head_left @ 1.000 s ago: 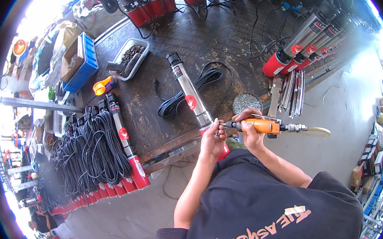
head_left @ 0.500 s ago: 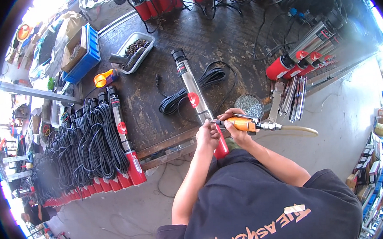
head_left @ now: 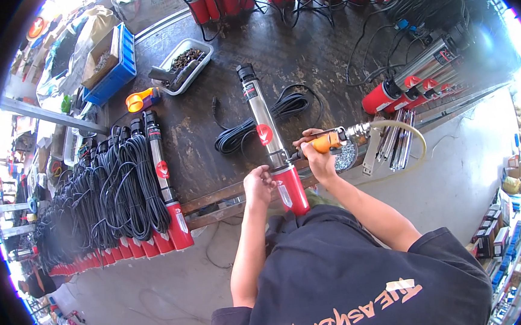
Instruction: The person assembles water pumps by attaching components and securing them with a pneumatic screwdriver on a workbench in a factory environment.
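A steel and red submersible pump (head_left: 259, 111) lies across the table edge in front of me, its red end toward my body. In my right hand (head_left: 319, 158) is an orange pneumatic screwdriver (head_left: 327, 142), held sideways with its tip at the joint between the steel tube and the red part. A pale air hose (head_left: 419, 139) runs from its back end. My left hand (head_left: 260, 186) is closed beside the pump's left side, fingers curled; whether anything small is in them is hidden. A coil of black cable (head_left: 237, 137) lies behind the pump.
On the left stand several pumps with cable bundles (head_left: 105, 191). A white tray of small parts (head_left: 184, 65), a blue bin (head_left: 112, 67) and an orange tape dispenser (head_left: 139, 101) are behind. At right are a bowl of small metal parts (head_left: 346, 156), metal strips (head_left: 395, 144) and more pumps (head_left: 415, 79).
My left hand has moved left, off the screwdriver's tip. My right hand has swung the screwdriver's back end upward, and the hose has risen with it.
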Demonstrator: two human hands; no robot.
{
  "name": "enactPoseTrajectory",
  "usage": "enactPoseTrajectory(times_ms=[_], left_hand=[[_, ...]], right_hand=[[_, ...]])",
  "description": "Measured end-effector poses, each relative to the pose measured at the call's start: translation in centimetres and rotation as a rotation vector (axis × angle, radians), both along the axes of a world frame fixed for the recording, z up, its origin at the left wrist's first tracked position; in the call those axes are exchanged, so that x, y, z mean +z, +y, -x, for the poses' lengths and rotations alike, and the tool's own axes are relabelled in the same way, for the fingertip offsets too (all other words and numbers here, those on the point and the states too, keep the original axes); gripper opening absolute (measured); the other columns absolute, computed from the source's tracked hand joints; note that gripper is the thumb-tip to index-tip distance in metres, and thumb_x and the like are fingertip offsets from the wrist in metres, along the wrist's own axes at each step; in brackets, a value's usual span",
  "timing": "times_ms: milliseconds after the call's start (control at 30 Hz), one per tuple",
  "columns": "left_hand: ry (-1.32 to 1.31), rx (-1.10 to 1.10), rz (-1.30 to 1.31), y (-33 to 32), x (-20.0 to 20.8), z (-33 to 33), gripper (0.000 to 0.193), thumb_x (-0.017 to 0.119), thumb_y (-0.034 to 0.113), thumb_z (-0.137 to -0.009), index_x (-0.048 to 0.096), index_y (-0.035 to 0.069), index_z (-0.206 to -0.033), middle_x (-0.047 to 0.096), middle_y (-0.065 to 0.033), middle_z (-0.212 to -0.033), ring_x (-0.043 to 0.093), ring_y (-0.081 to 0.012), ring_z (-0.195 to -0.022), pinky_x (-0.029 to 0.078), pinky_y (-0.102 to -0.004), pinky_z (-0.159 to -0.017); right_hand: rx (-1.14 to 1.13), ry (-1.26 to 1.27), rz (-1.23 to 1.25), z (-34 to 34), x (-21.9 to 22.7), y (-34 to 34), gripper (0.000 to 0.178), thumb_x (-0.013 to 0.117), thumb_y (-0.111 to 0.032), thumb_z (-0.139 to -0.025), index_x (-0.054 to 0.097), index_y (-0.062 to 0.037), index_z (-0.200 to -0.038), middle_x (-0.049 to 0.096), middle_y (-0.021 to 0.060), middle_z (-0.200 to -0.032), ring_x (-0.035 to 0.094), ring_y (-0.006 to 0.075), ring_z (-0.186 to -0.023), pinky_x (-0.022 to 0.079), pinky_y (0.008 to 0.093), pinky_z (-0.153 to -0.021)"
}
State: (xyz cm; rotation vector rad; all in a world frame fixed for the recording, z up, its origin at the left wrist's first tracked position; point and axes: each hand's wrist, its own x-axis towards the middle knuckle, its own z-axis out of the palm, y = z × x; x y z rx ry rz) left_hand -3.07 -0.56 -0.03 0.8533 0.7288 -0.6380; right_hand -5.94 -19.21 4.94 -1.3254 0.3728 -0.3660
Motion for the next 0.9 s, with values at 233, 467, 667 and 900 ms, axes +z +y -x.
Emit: enactPoseTrajectory(times_ms=[233, 467, 667, 900], left_hand=[[-0.044, 0.077, -0.116, -0.2, -0.8, -0.1, 0.015, 0.059, 0.013, -0.096, 0.063, 0.002, -0.105, 0.052, -0.0027, -0.072, 0.048, -0.0155, -0.061, 0.050, -0.0361, -0.059], [-0.136, -0.003, -0.110, -0.7, -1.5, -0.2, 0.019, 0.054, 0.014, -0.098, 0.066, 0.000, -0.104, 0.052, -0.0020, -0.069, 0.049, -0.0140, -0.057, 0.048, -0.0315, -0.053], [-0.122, 0.020, -0.088, -1.3, -1.7, -0.3, 0.016, 0.058, 0.014, -0.096, 0.066, 0.000, -0.098, 0.051, -0.0006, -0.067, 0.048, -0.0126, -0.056, 0.046, -0.0289, -0.052], [-0.057, -0.017, -0.041, -1.0, -2.1, -0.8, 0.021, 0.064, 0.024, -0.095, 0.063, 0.007, -0.083, 0.047, 0.0055, -0.061, 0.044, -0.0090, -0.053, 0.042, -0.0255, -0.050]], right_hand=[[-0.060, 0.036, 0.030, -1.6, 1.4, 0.8, 0.027, 0.060, 0.005, -0.086, 0.055, 0.0003, -0.112, 0.071, 0.0097, -0.089, 0.069, 0.0154, -0.080, 0.055, 0.0279, -0.074], [-0.074, 0.105, 0.117, -3.3, 2.2, 1.6, 0.021, 0.060, 0.003, -0.088, 0.056, 0.0002, -0.109, 0.073, 0.0087, -0.085, 0.065, 0.0116, -0.073, 0.052, 0.0256, -0.071], [0.047, -0.068, 0.071, -0.4, -1.3, 0.9, 0.025, 0.055, 0.003, -0.094, 0.050, -0.0035, -0.118, 0.067, 0.0080, -0.096, 0.066, 0.0163, -0.090, 0.054, 0.0315, -0.087], [0.104, -0.105, 0.075, 1.0, -2.1, 0.7, 0.021, 0.051, 0.004, -0.095, 0.048, -0.0040, -0.115, 0.065, 0.0103, -0.097, 0.065, 0.0185, -0.094, 0.051, 0.0348, -0.094]])
